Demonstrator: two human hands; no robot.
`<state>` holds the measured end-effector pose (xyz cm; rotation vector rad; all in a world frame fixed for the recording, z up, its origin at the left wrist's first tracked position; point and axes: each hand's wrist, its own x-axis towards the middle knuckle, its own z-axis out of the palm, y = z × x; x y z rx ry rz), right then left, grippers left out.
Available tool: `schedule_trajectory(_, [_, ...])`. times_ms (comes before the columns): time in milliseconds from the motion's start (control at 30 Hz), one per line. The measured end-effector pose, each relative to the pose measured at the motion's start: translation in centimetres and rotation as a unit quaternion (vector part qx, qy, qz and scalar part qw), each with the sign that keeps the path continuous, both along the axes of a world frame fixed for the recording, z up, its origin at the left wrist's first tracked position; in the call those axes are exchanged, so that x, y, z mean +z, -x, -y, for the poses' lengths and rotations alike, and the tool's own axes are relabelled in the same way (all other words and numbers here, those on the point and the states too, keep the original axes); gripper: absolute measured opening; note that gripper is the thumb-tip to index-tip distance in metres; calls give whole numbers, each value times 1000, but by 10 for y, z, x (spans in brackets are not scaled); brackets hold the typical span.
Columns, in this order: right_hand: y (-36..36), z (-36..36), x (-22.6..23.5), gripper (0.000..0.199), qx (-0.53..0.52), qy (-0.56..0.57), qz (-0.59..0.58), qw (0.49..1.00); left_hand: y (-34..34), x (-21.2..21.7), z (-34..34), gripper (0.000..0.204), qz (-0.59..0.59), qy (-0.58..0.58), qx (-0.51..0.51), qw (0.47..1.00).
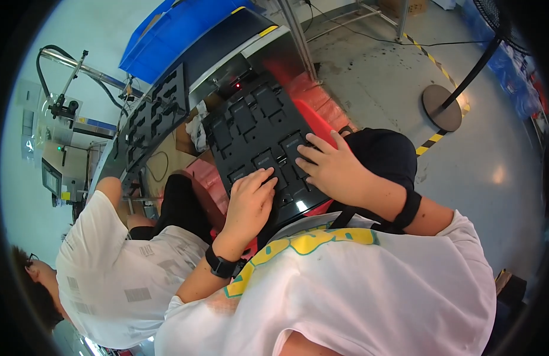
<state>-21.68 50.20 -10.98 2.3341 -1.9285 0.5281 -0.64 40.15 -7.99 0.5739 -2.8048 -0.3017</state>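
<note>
A black moulded tray (231,147) lies tilted before me, with rows of shaped pockets. Dark flat rectangular pieces sit in several of them. My left hand (250,200) rests at the tray's near left part, its fingertips at the lower edge of one dark piece (264,160). Over the tray's right edge reaches my right hand (335,166), fingers spread, the tips beside another dark piece (291,144). Both hands look open, and neither lifts anything. The palms hide part of the tray's near side.
A co-worker in a white shirt (132,279) sits close on my left, by a second black tray (152,115). Beyond stand a blue bin (167,44) and a dark conveyor belt (227,44). Red plastic (316,98) lies beside my tray. A fan base (442,108) stands far right.
</note>
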Motion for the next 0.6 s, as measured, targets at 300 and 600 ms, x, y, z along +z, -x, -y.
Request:
schedule_trajectory(300, [114,-82,37,67,-164,-247,157,942,-27,30,83,29,-301,-343,332,825])
schedule_trajectory(600, [27,-134,-8,92,-471,-640,259,548,-17,7,211,98,-541,-671,254,439])
